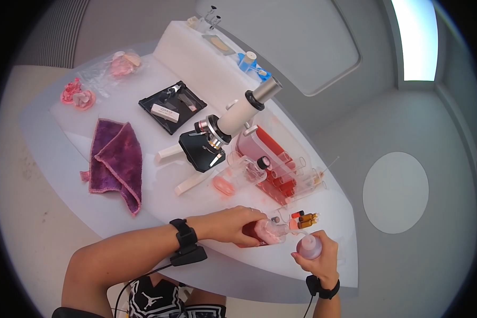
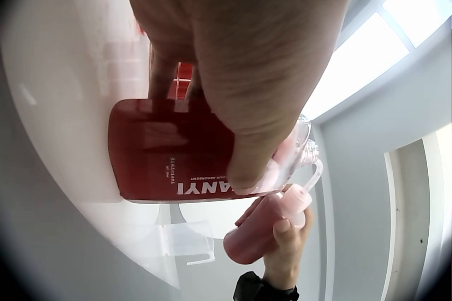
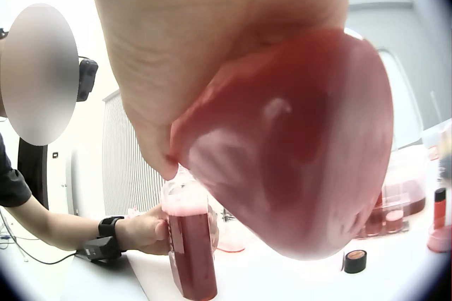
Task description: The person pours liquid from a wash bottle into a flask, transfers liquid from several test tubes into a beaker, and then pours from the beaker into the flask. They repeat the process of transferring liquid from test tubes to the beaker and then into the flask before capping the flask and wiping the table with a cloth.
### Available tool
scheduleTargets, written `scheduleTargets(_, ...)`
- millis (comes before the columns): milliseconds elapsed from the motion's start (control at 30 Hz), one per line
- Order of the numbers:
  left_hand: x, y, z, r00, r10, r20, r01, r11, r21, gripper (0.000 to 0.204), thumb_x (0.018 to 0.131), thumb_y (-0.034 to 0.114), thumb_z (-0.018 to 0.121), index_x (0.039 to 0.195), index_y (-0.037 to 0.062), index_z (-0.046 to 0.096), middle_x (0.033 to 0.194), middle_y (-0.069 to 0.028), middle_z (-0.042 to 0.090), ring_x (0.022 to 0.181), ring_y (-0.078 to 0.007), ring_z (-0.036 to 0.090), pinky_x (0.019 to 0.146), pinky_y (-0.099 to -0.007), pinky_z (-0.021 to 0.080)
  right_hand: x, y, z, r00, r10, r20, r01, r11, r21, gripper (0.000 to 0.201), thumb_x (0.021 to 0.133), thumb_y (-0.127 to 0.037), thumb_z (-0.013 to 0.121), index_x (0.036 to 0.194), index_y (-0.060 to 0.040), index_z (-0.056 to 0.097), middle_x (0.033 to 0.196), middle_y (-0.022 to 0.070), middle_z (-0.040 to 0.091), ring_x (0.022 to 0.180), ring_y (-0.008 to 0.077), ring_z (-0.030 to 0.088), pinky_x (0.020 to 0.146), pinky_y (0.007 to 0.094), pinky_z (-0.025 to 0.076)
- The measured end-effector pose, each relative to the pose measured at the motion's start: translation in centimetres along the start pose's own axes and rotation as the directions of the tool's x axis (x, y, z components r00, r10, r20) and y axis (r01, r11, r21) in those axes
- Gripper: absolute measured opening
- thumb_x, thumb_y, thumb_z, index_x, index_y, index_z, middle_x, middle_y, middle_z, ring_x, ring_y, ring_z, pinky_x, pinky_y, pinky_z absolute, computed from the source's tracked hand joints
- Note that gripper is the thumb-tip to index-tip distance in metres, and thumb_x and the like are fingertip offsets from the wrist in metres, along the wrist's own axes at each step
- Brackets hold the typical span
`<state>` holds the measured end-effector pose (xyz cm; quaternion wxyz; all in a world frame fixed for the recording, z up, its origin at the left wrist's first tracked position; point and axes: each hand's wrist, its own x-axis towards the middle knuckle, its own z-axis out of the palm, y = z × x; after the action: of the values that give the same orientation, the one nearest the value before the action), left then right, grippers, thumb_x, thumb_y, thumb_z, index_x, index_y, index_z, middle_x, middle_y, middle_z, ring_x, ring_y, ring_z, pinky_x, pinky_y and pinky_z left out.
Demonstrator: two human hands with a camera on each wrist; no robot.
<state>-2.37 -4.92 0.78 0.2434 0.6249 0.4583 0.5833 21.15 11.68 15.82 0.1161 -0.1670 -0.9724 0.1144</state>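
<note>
My left hand grips a clear flat-sided bottle of dark red liquid, with white lettering on its side and pink froth near the shoulder. The thumb lies across its near face. In my right hand is a soft wash bottle with pinkish-red contents, the fingers wrapped round its body. Its bent spout reaches to the mouth of the clear bottle. From the right wrist, the wash bottle's rounded base fills much of the view, and the clear bottle stands slightly tilted beyond it.
A microscope stands mid-table, with a capped clear flask lying beside it. Behind are a container of red liquid and test tubes. Small brown bottles lie close to both hands. A purple cloth and a black tray occupy the left side.
</note>
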Motion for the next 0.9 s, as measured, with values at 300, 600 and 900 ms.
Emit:
scheduleTargets(300, -0.1, 0.6, -0.2, 0.999, -0.038, 0.003, 0.038, 0.999, -0.034, 0.041, 0.086, 0.022, 0.081, 0.115, -0.0019, 0.065, 0.109, -0.0198, 0.071, 0.098, -0.0368, 0.069, 0.087, -0.0415, 0.055, 0.4, -0.4, 0.7, 0.997, -0.071, -0.008, 0.070, 0.997, -0.039, 0.056, 0.066, -0.031, 0.098, 0.101, -0.0012, 0.066, 0.084, 0.0161, 0.075, 0.077, 0.0315, 0.077, 0.074, 0.0378, 0.061)
scheduleTargets(600, -0.1, 0.0, 0.0, 1.000, -0.002, 0.005, 0.002, 1.000, -0.002, 0.042, 0.088, 0.017, 0.083, 0.122, -0.0013, 0.064, 0.105, -0.0137, 0.073, 0.094, -0.0230, 0.071, 0.083, -0.0345, 0.057, 0.2, -0.8, 0.2, 0.999, -0.004, 0.035, 0.004, 1.000, 0.015, 0.061, 0.067, -0.031, 0.100, 0.108, -0.0019, 0.065, 0.089, 0.0161, 0.076, 0.082, 0.0304, 0.077, 0.077, 0.0380, 0.061)
scheduleTargets(900, 0.0, 0.2, 0.0, 1.000, 0.011, 0.000, -0.011, 1.000, 0.027, 0.043, 0.087, 0.018, 0.083, 0.121, -0.0012, 0.065, 0.106, -0.0153, 0.073, 0.094, -0.0258, 0.072, 0.083, -0.0363, 0.057, -0.5, 0.5, 1.3, 0.992, -0.097, -0.075, 0.092, 0.994, -0.066, 0.055, 0.066, -0.031, 0.099, 0.099, -0.0020, 0.065, 0.082, 0.0167, 0.074, 0.073, 0.0290, 0.077, 0.070, 0.0357, 0.061)
